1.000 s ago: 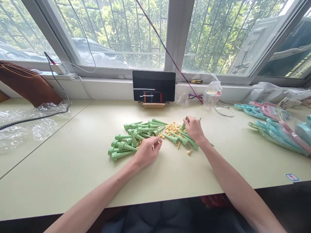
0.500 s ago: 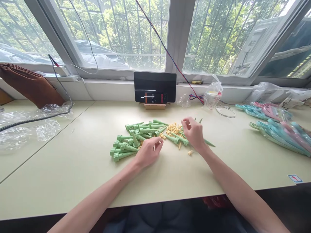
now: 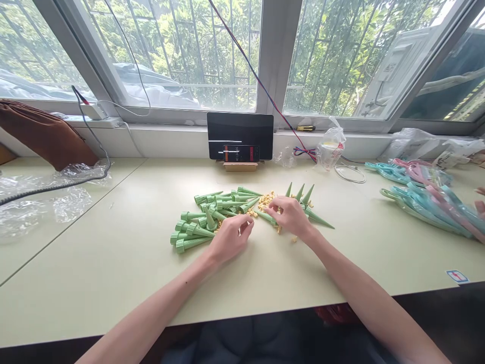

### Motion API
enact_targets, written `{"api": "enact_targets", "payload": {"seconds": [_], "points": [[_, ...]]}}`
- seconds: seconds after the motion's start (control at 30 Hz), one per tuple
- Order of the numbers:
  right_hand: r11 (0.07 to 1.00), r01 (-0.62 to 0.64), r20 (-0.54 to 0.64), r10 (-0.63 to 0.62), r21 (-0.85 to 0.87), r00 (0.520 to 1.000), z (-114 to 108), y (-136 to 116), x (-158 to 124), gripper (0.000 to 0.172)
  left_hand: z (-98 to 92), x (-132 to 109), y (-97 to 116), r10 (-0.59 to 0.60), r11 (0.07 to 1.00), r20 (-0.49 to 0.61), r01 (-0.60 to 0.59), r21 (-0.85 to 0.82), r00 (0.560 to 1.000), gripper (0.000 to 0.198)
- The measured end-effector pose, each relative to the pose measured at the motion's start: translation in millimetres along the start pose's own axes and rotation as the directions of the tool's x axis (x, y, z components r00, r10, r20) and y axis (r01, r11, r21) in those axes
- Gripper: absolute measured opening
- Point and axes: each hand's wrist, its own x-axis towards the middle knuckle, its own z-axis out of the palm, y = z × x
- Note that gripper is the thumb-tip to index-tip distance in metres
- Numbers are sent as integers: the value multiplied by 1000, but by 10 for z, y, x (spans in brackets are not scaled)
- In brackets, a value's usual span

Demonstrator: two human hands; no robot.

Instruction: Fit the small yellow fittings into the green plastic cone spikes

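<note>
Green plastic cone-shaped spikes [image 3: 197, 230] with ribbed caps lie in a heap left of centre. Beside their right end, my left hand [image 3: 231, 236] rests low with thumb and forefinger curled together; whatever sits between them is hidden. Small yellow plastic pegs [image 3: 265, 198] are piled between the heap and my right hand [image 3: 290, 215]. That hand reaches over the right part of the pile, its fingers bent and pinched downward, hiding what they touch. Just behind it, several green spikes [image 3: 307, 194] stand point up, and another green spike [image 3: 320, 219] lies to its right.
At the back a tablet [image 3: 240, 126] leans upright with a phone [image 3: 241, 153] before it. A bagged cup [image 3: 331, 149] stands right of them. Wrapped pink and teal items [image 3: 435, 205] lie at right, where another person's hand [image 3: 480, 205] shows. Left lies clear plastic wrap [image 3: 71, 205].
My right hand has moved left and a little down onto the yellow pegs, uncovering the upright spikes. My left hand stays put. Another person's hand has come in at the right edge.
</note>
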Motion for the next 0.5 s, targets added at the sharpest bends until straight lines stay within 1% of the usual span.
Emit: {"api": "enact_targets", "payload": {"seconds": [0.07,0.1,0.23,0.37,0.5], "points": [[999,18,54,-16,-42,998,18,-25,-13,16,0,2,2,6,1000,-2,-6,4,1000,16],[998,26,83,-20,-64,996,26,-35,-21,15,-1,2,2,7,1000,-1,-7,8,1000,16],[989,46,170,-22,-139,985,45,-42,-46,19,-8,1,5,7,1000,5,-7,21,1000,16],[984,49,215,-11,-171,977,50,-32,-55,17,-9,3,6,8,1000,14,-8,26,1000,15],[986,42,227,-4,-163,974,51,-30,-54,15,-5,4,8,9,1000,23,-9,20,1000,15]]}}
